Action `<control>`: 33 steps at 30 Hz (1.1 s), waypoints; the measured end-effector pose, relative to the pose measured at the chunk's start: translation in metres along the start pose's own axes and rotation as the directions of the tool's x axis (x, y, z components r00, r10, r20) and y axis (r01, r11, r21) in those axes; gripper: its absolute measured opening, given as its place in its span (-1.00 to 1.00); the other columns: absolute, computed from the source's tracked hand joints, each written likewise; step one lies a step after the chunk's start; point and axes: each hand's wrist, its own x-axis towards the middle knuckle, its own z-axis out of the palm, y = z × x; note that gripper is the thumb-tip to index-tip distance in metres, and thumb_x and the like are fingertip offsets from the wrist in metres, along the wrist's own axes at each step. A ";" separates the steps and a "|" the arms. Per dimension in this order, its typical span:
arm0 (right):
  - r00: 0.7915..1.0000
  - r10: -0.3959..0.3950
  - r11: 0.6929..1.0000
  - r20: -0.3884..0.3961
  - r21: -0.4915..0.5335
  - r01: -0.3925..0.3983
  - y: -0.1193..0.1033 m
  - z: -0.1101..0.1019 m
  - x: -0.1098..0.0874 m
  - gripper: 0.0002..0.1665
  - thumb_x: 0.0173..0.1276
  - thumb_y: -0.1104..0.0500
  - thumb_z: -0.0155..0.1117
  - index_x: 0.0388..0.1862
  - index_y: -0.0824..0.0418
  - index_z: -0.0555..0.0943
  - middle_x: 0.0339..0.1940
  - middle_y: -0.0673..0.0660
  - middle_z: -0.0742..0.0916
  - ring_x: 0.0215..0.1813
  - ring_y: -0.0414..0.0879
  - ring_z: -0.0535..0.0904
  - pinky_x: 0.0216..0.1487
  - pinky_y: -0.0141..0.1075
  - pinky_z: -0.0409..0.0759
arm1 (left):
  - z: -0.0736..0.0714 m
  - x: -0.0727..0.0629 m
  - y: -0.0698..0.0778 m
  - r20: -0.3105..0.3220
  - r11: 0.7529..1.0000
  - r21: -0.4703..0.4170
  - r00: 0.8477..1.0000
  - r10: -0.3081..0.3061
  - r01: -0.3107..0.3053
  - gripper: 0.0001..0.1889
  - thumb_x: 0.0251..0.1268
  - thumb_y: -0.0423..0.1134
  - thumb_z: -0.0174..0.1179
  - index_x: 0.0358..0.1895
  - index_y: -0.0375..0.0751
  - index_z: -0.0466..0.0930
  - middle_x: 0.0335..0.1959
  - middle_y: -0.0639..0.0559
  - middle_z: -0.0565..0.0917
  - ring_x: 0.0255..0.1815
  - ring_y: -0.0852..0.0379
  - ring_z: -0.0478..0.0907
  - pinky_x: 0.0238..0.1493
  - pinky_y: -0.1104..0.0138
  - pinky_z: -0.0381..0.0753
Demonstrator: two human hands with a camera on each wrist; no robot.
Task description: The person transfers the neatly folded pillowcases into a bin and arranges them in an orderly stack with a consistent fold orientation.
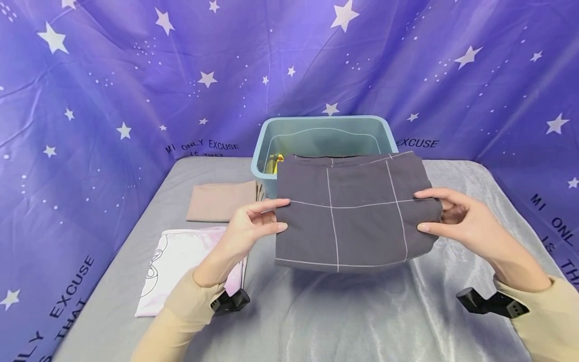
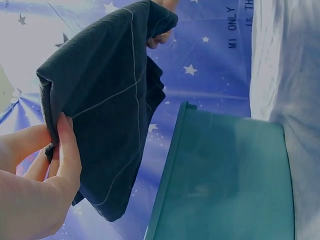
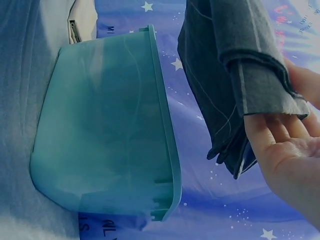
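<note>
A folded dark grey cloth [image 1: 362, 231] with thin white grid lines is held up in the air, in front of the teal bin [image 1: 325, 119]. My left hand [image 1: 242, 231] pinches its left edge between thumb and fingers. At the opposite edge my right hand [image 1: 470, 221] pinches the cloth the same way. Seen from the left wrist, the left hand [image 2: 45, 180] grips a folded edge. From the right wrist, the fingers of the right hand [image 3: 285, 145] lie under several layers of the cloth [image 3: 260, 85]. The cloth hides part of the bin's near side.
Something yellow [image 1: 276, 163] lies inside the bin at its left. Left of the bin, a folded beige cloth [image 1: 221, 201] and a folded white and pink printed cloth [image 1: 181, 261] lie on the grey-covered surface [image 1: 289, 322]. A purple star-patterned curtain [image 1: 249, 75] hangs behind.
</note>
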 end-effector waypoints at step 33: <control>0.985 -0.114 0.955 0.133 0.287 0.071 0.015 0.001 0.050 -0.10 0.04 0.62 0.11 0.35 0.19 0.12 -0.02 0.00 0.61 0.02 -0.24 0.50 -0.04 -0.50 0.44 | -0.029 0.051 -0.006 0.094 0.999 -0.036 0.995 -0.033 0.036 -0.31 -0.01 -0.65 0.06 0.29 -0.25 0.18 0.18 0.07 0.29 -0.61 0.33 0.30 -0.57 0.56 0.30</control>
